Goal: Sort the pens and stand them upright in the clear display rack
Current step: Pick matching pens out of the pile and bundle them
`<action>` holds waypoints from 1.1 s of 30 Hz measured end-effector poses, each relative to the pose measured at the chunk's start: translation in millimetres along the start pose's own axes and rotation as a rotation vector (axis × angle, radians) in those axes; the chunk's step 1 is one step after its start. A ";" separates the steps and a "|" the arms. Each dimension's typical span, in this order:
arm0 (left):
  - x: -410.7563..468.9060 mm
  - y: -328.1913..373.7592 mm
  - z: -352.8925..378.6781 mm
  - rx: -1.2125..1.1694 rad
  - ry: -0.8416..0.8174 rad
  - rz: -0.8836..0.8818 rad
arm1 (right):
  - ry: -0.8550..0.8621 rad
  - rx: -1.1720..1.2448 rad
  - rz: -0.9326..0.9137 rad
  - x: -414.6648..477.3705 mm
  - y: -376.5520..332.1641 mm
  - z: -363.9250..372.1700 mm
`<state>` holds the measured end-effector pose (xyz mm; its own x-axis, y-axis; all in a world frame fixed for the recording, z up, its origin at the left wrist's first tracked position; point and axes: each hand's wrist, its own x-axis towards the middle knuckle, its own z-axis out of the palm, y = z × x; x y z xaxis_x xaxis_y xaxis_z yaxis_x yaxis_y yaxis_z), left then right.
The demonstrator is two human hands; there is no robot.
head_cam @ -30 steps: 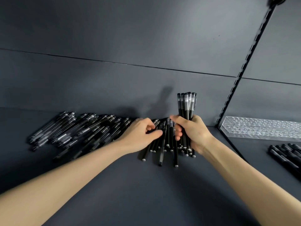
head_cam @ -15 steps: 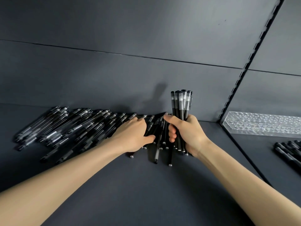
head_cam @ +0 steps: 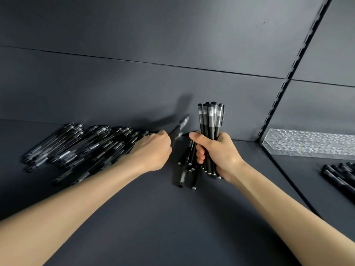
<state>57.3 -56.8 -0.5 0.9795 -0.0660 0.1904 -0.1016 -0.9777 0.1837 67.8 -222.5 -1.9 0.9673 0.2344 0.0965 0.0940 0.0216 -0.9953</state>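
Head view, stock entry.

- Main item: bundle [head_cam: 210, 120] of black capped pens, upright, caps up. The right hand [head_cam: 217, 152] has fingers and thumb curled tight round its middle.
- One pen [head_cam: 179, 127], blurred and tilted, just left of the bundle. The left hand [head_cam: 153, 150] grips its lower end, fingers mostly hidden.
- A few loose pens [head_cam: 187, 167] lie flat on the shelf [head_cam: 172, 217], at the bundle's base.
- The heap [head_cam: 80, 146], many and unsorted, lies well left of the bundle.
- The rack [head_cam: 311, 144], clear, stands well right of the bundle, with no pen seen in it.
- Spare pens [head_cam: 340, 175] lie flat, farther right.

Progress, as judged: early. Gathering is under way and racking has not begun.

Writing: pale bands on the barrels, none legible.
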 end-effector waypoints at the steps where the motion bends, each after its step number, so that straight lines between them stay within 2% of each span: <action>1: -0.1 -1.9 -6.2 -0.146 0.019 -0.012 | -0.005 0.012 -0.011 -1.1 -0.9 0.8; 3: -4.4 -2.8 -17.4 -0.609 -0.020 0.021 | -0.023 0.060 -0.042 -4.2 -4.6 4.8; 5: -16.6 1.5 -25.8 -1.054 -0.140 0.106 | -0.055 0.096 -0.088 -8.2 -9.8 10.7; 7: -29.9 3.2 -26.2 -1.188 -0.250 0.203 | -0.087 0.085 -0.124 -12.6 -15.0 16.8; 12: -46.1 -7.4 -21.5 -1.243 -0.326 0.176 | -0.142 0.079 -0.131 -22.0 -22.9 27.4; 17: -53.2 -15.4 -21.6 -1.211 -0.249 0.181 | -0.197 0.044 -0.178 -25.4 -28.8 39.0; 25: -62.3 -19.2 -25.1 -0.999 -0.295 0.230 | -0.189 0.019 -0.143 -29.5 -24.5 58.6; 30: -62.6 -21.8 -27.5 -0.791 -0.177 0.249 | -0.143 0.025 -0.120 -29.6 -28.3 64.3; 33: -63.5 -26.5 -32.4 -0.745 -0.154 0.268 | -0.114 0.038 -0.147 -27.9 -27.4 65.3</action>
<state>-7.8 -20.2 13.8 0.9127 -0.3597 0.1941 -0.3728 -0.5382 0.7559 22.9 -166.2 22.6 0.9107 0.3347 0.2422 0.2211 0.1003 -0.9701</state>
